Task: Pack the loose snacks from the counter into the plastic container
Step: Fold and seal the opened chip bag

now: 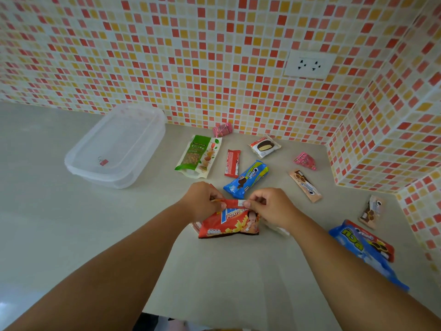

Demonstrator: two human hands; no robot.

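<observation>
Counter scene, read left to right, with places given relative to the red potato-snack bag (229,222) at centre. Far left of the bag and farther back, against the mosaic wall (214,56), sits the clear plastic container (114,149) with its lid on; a small red binder clip (103,161) rests on the lid. The left hand (201,201) pinches the bag's top edge at its left end — fingers curled onto the folded seal. The right hand (269,206) pinches the same edge at its right end, fingers likewise curled round it. Behind the bag, from left to right: a green nut pouch (199,155), a pink candy packet (222,129) next to the wall, a slim red bar (232,163), a blue cookie roll (247,179) just behind the bag, and a white wrapper picturing a chocolate-coated cake (264,146). Right of the bag lie a second pink packet (305,161), a brown wafer stick (306,185), a small brown-and-white sachet (371,211), and — nearest the right-hand wall — a blue cookie pack (365,252) beside a red one (379,244). All rest on the pale counter (71,235).
</observation>
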